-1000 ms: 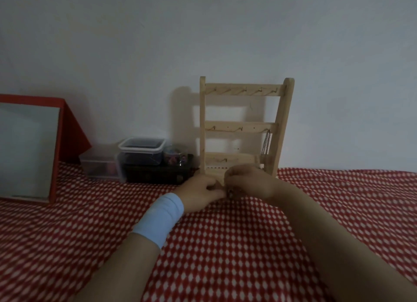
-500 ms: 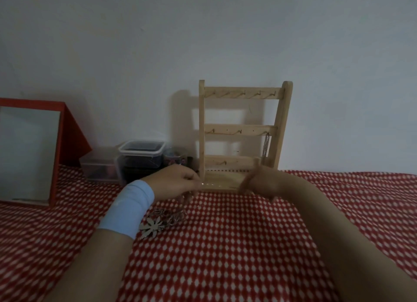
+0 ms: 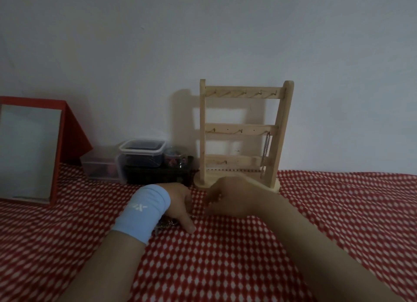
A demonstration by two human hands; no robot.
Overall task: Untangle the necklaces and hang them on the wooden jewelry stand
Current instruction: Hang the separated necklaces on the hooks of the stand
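Note:
The wooden jewelry stand stands upright against the wall, with three rails of small hooks. One silver chain hangs from the right end of its middle rail. A tangled bunch of necklaces lies on the cloth, mostly hidden under my left wrist. My left hand, with a light blue wristband, rests low on the cloth over the bunch, thumb stretched toward me. My right hand sits just right of it in front of the stand's base, fingers curled toward the left hand as if pinching a thin chain. The chain itself is hard to see.
A red checked cloth covers the surface. At back left a red-framed mirror leans on the wall. Clear plastic boxes and a small jar stand left of the stand.
Both hands came down from in front of the stand's base to the cloth and drew close together. The necklace bunch, dangling from my left hand before, now lies under my left wrist.

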